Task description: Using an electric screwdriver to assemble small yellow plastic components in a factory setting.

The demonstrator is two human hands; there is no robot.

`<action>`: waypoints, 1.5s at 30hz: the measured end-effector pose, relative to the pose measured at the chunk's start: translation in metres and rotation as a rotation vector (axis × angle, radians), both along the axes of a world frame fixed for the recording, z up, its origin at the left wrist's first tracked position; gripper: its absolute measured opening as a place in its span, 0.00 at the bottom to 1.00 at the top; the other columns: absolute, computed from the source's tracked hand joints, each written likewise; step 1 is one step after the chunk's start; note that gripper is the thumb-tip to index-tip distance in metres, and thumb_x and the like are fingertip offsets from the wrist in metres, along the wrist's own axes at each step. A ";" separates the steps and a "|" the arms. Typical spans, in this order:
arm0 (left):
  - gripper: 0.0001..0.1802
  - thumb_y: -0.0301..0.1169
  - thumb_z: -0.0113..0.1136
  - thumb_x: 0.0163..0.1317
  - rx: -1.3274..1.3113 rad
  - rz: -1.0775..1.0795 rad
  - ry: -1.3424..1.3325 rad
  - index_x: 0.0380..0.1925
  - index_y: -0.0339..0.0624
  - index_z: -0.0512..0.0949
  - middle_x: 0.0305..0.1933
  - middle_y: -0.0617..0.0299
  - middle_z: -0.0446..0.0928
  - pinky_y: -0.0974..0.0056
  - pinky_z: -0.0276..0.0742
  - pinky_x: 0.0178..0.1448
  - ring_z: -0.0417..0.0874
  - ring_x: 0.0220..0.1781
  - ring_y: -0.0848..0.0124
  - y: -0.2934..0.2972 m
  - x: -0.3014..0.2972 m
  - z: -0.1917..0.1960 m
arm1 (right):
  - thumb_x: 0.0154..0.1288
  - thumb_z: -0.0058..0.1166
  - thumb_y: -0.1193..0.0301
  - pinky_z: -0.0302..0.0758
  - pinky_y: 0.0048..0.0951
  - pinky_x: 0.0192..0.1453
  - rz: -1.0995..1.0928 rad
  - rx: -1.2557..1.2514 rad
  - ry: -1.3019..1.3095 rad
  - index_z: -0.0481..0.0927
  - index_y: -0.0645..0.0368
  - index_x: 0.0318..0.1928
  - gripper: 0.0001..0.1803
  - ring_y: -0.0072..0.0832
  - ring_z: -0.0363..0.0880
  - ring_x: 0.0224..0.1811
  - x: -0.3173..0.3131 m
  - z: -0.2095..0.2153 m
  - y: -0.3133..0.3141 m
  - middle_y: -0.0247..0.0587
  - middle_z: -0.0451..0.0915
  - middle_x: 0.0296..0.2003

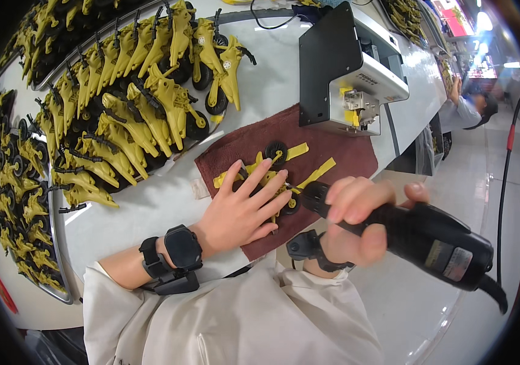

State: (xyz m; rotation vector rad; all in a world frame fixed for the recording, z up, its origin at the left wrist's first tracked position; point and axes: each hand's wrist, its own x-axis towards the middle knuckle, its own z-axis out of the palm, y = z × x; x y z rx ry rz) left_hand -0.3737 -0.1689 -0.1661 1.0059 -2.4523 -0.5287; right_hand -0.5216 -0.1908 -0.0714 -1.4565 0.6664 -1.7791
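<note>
**Hand flat on toy, driver at its wheel**

At frame centre, the left hand [244, 207] lies spread, fingers pressing a yellow toy [272, 170] onto the maroon cloth [345, 155]. The right hand [357, 222] is wrapped tight around a black driver [418, 237], tip at the toy. More toys [126, 121] fill the upper left.
</note>
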 end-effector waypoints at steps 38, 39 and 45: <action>0.31 0.50 0.59 0.53 0.050 -0.067 0.004 0.57 0.53 0.69 0.66 0.58 0.62 0.41 0.52 0.68 0.55 0.71 0.51 -0.003 0.002 0.000 | 0.56 0.52 0.79 0.70 0.26 0.25 -0.502 0.100 0.094 0.61 0.63 0.53 0.24 0.24 0.70 0.17 -0.054 0.028 -0.088 0.37 0.70 0.19; 0.31 0.50 0.59 0.53 0.048 -0.065 0.009 0.57 0.53 0.69 0.66 0.58 0.61 0.41 0.51 0.68 0.55 0.71 0.52 -0.004 0.002 -0.001 | 0.56 0.53 0.79 0.70 0.26 0.25 -0.443 0.168 0.091 0.61 0.63 0.53 0.24 0.24 0.69 0.17 -0.054 0.029 -0.081 0.37 0.70 0.19; 0.32 0.49 0.59 0.53 0.031 -0.074 0.010 0.58 0.52 0.68 0.67 0.57 0.61 0.43 0.52 0.68 0.55 0.71 0.53 -0.008 0.001 0.001 | 0.58 0.53 0.76 0.72 0.33 0.27 -0.126 0.064 -0.005 0.53 0.64 0.55 0.28 0.30 0.70 0.18 -0.005 0.006 -0.037 0.41 0.71 0.22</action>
